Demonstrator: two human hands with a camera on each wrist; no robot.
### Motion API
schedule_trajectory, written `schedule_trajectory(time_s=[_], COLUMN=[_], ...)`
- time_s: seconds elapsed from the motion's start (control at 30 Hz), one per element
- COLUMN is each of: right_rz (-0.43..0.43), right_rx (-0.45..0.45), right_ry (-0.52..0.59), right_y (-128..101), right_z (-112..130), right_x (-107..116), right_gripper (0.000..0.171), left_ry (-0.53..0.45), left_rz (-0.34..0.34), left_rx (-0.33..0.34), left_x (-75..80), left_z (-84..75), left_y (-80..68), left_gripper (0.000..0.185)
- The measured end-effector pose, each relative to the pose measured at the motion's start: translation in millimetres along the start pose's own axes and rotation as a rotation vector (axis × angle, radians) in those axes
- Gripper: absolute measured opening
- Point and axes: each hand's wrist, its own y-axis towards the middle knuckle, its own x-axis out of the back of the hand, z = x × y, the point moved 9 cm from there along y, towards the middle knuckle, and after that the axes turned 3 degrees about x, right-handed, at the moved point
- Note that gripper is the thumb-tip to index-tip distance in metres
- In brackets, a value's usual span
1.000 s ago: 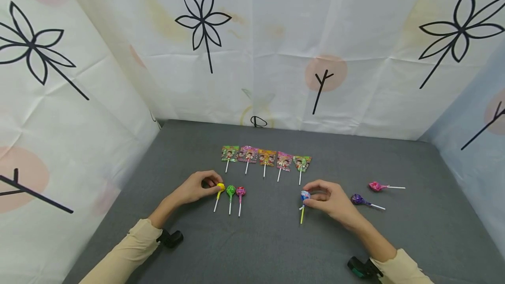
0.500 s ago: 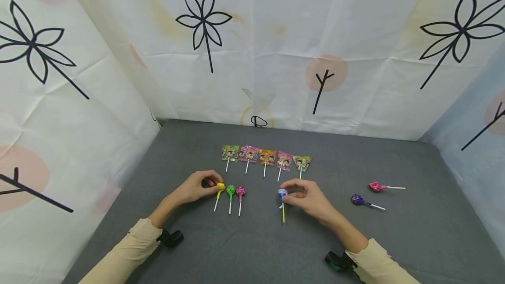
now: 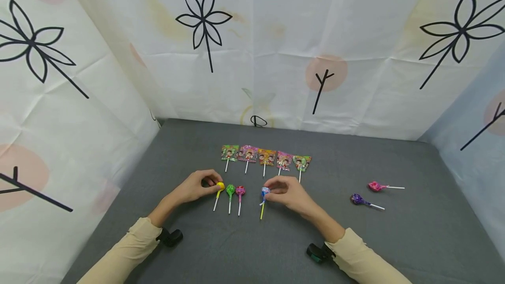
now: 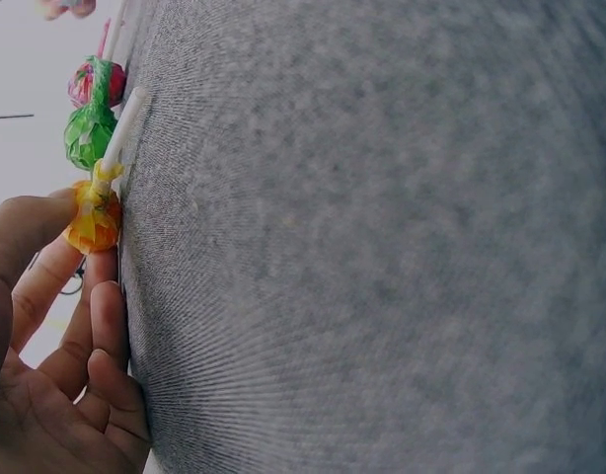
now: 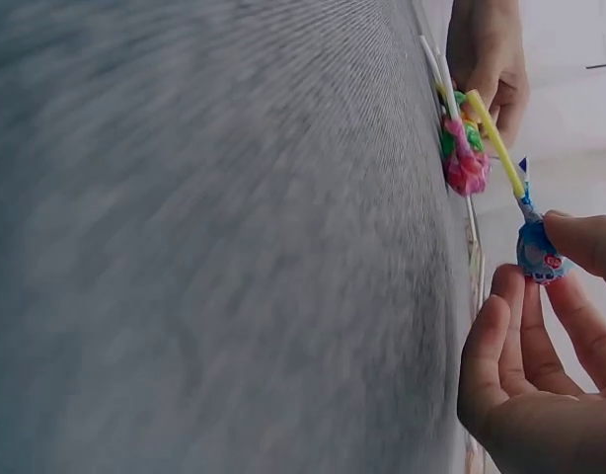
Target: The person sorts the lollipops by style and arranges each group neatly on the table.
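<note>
My left hand (image 3: pixel 199 186) pinches the wrapped head of a yellow lollipop (image 4: pixel 94 219), whose white stick points toward me. Just right of it lie a green lollipop (image 3: pixel 230 190) and a pink-red lollipop (image 3: pixel 240 191), side by side with sticks toward me. My right hand (image 3: pixel 287 193) holds a blue lollipop (image 5: pixel 537 252) by its wrapped head between thumb and fingers. Its yellow stick angles down toward me, a short gap to the right of the pink-red one. In the right wrist view the pink-red head partly covers the green one.
Behind the hands runs a row of several flat-wrapped lollipops (image 3: pixel 267 157) with white sticks. On the right lie a pink lollipop (image 3: pixel 377 186) and a purple lollipop (image 3: pixel 359 199). Printed white cloth (image 3: pixel 276 56) walls the grey table (image 3: pixel 221 253) at back and sides.
My right hand has moved left across the table with the blue lollipop, closer to the pink-red one. The left hand has stayed on the yellow lollipop.
</note>
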Motion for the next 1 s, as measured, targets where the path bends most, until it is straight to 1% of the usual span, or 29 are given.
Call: schedule_trajectory(time_s=[0.17, 0.4, 0.63, 0.8, 0.9, 1.0], right_rz=[0.020, 0.036, 0.028, 0.017, 0.015, 0.013], right_rx=[0.005, 0.013, 0.040, 0.059, 0.051, 0.022], right_ry=[0.016, 0.025, -0.030, -0.083, -0.107, -0.132], right_y=[9.0, 17.1, 22.1, 25.6, 27.8, 29.5], right_z=[-0.8, -0.6, 0.2, 3.3, 4.0, 2.5], right_x=[-11.7, -24.0, -28.3, -29.2, -30.3, -31.6], right_gripper=[0.025, 0.026, 0.026, 0.023, 0.021, 0.020], left_ry=[-0.005, 0.010, 0.009, 0.003, 0.006, 0.010], left_rz=[0.000, -0.018, -0.009, -0.012, -0.019, -0.017], left_rx=[-0.005, -0.031, -0.010, -0.020, -0.025, -0.021], left_x=[0.3, 0.7, 0.5, 1.1, 1.5, 1.1], left_z=[-1.1, -2.3, -1.3, -3.3, -3.9, -2.9], left_y=[0.4, -0.3, -0.5, -0.7, -0.6, -0.4], left_gripper=[0.013, 0.010, 0.011, 0.011, 0.011, 0.011])
